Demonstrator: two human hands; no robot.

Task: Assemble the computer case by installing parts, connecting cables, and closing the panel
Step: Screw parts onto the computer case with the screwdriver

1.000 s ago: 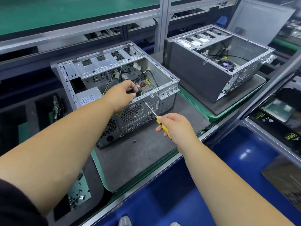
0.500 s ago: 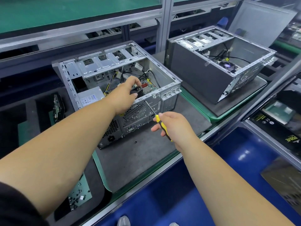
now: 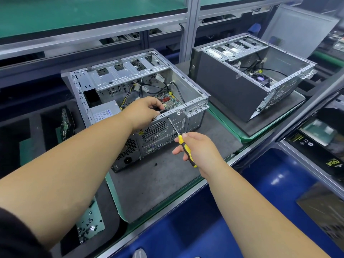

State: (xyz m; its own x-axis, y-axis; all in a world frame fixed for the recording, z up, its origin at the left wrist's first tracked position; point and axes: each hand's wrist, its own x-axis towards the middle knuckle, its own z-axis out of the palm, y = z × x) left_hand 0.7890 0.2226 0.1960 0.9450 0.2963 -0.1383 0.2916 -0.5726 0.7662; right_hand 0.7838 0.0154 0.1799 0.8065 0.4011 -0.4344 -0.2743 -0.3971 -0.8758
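Note:
An open silver computer case (image 3: 193, 94) lies on its side on a grey mat, its rear panel facing me. My left hand (image 3: 144, 112) reaches over the rear rim and grips a black fan (image 3: 161, 108) just inside the case, above the round vent grille. My right hand (image 3: 197, 148) holds a yellow-and-black screwdriver (image 3: 183, 146). Its shaft points up and left, and the tip touches the rear panel at the top right corner of the grille. A green motherboard (image 3: 170, 102) and loose cables lie inside the case.
A loose black screw (image 3: 156, 164) lies on the grey mat (image 3: 158, 189) in front of the case. A second open case (image 3: 247, 79) stands to the right on its own mat. A tray of small screws (image 3: 90, 222) sits lower left, boxes (image 3: 316, 144) at right.
My right hand has lowered slightly and the screwdriver tip now meets the rear panel by the grille. My left hand has settled the fan lower against the rear wall.

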